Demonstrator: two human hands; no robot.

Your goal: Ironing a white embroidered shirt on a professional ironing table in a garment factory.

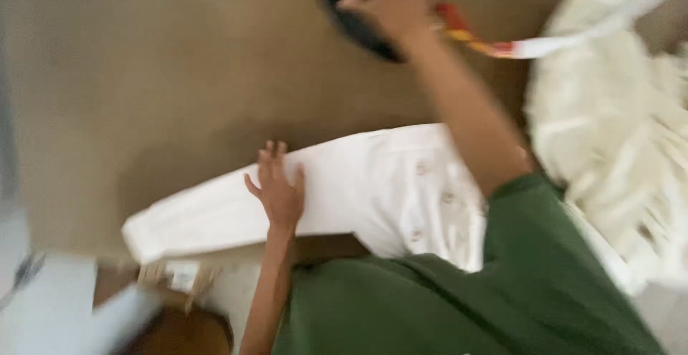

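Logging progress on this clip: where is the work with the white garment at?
Looks done: the white garment lies spread on the tan surface, one sleeve stretched out left. In hand: the left hand presses flat on that sleeve; the right hand is raised at the top edge, gripping a dark object, too blurred to identify. Left: the garment shows no folds yet, and a cream fringed cloth lies bunched at the right.
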